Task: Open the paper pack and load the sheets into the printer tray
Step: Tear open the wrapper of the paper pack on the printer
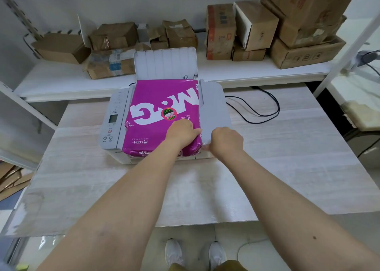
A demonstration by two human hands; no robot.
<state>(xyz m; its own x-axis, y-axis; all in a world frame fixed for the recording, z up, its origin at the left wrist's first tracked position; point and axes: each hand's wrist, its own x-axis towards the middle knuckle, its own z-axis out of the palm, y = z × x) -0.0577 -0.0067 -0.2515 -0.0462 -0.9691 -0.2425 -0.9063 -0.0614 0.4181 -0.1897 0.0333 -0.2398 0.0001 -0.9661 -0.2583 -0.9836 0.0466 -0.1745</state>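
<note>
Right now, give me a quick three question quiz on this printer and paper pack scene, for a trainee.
1. True or false: the magenta paper pack lies on top of the white printer.
2. Which hand rests on the pack's near right corner? A) left hand B) right hand C) neither
3. Fill in: the printer's rear paper tray holds ____ loaded sheets that can be seen.

Key:
1. True.
2. A. The right hand is just beside the pack's right edge, pinching something pale; what it is cannot be told.
3. No; the ribbed tray stands upright and bare.
</note>
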